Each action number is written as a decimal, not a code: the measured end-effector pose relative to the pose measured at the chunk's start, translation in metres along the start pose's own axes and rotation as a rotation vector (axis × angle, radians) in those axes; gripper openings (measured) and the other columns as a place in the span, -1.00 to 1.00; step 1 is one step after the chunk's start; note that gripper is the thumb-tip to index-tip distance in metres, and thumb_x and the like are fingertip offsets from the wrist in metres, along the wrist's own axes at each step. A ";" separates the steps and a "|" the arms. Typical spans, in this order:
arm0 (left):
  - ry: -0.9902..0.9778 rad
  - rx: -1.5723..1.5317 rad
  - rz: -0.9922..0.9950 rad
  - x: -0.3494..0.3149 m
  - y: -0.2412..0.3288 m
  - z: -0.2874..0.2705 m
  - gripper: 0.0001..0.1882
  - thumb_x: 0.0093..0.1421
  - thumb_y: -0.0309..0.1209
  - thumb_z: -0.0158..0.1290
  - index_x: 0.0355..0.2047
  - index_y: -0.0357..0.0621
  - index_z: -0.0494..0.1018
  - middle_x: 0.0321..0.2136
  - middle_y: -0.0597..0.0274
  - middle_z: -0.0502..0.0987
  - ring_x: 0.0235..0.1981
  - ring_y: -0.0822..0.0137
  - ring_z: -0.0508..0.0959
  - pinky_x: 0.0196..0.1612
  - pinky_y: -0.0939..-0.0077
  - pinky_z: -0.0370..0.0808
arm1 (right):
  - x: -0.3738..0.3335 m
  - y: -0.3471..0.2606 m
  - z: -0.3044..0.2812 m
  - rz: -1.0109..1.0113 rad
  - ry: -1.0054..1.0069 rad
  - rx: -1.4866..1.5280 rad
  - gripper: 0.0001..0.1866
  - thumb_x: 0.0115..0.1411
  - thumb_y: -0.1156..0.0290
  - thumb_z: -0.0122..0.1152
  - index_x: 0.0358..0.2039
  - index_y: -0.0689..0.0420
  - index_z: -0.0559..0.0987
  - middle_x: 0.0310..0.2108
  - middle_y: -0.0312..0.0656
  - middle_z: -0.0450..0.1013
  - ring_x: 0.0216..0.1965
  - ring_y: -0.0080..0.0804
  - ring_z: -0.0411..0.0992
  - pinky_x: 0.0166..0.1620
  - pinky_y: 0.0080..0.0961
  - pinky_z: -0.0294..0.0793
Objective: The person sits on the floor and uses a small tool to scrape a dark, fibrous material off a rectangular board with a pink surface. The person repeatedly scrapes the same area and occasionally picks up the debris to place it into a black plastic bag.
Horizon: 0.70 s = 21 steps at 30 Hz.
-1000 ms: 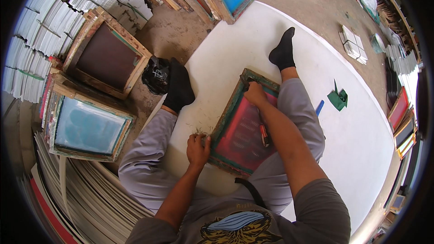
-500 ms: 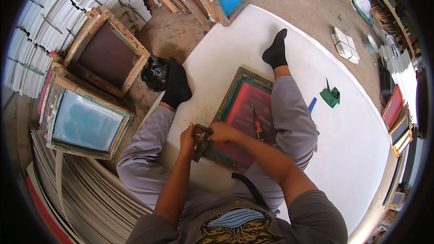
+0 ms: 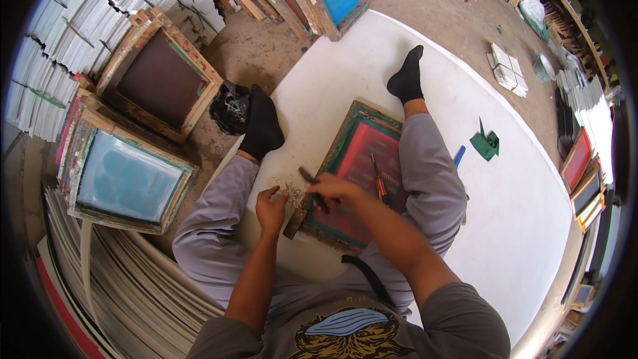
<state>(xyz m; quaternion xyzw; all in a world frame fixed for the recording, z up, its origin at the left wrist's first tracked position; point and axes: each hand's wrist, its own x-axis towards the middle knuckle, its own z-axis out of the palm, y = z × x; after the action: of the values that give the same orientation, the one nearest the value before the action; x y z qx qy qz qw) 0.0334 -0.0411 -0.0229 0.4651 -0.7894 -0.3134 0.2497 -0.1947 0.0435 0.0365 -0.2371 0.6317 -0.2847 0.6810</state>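
Right-hand fingers (image 3: 323,188) around a dark tool (image 3: 306,175); black bag (image 3: 229,109), contents unclear.

Dark tool (image 3: 308,175) part-hidden (by right hand (image 3: 334,189)), screen frame (image 3: 339,142) partly behind leg (image 3: 432,166)

Gap between hands (image 3: 270,213), tool (image 3: 308,175) perhaps intruding

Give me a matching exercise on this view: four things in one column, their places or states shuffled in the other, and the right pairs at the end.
Things:
1. red-handled tool
2. green scrap
3. black plastic bag
4. right hand

Places or states:
A. beside the left foot
B. gripping a dark tool
C. lying on the framed screen
D. on the white sheet, to the right of the right leg

Pairs: 1-C, 2-D, 3-A, 4-B
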 end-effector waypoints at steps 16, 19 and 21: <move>-0.201 0.152 -0.034 -0.026 0.074 0.014 -0.66 0.33 -0.13 0.13 -0.03 -0.05 0.58 0.01 0.04 0.44 -0.05 -0.04 0.57 -0.05 0.11 0.54 | 0.028 -0.014 -0.159 0.108 0.456 0.373 -0.51 0.41 0.02 0.11 -0.08 0.29 0.50 -0.34 0.14 0.59 -0.36 0.03 0.62 -0.30 0.14 0.62; -0.210 0.136 -0.037 -0.026 0.074 0.014 -0.68 0.34 -0.15 0.13 -0.03 -0.05 0.58 0.00 0.04 0.44 -0.05 -0.03 0.58 -0.05 0.10 0.55 | 0.028 -0.017 -0.163 0.125 0.443 0.351 -0.51 0.40 0.01 0.11 -0.10 0.28 0.51 -0.33 0.13 0.61 -0.38 0.01 0.63 -0.29 0.10 0.63; -0.213 0.133 -0.026 -0.025 0.075 0.014 -0.68 0.34 -0.16 0.13 -0.03 -0.06 0.58 0.02 0.01 0.44 -0.06 -0.05 0.58 -0.05 0.11 0.56 | 0.027 -0.020 -0.166 0.140 0.434 0.344 -0.51 0.40 -0.01 0.11 -0.12 0.26 0.52 -0.33 0.11 0.63 -0.40 -0.01 0.65 -0.28 0.07 0.64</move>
<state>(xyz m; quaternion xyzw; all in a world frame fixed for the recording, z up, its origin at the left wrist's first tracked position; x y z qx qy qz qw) -0.0079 0.0126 0.0196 0.4549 -0.8243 -0.3114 0.1287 -0.3602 0.0161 0.0159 -0.0074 0.7199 -0.3843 0.5780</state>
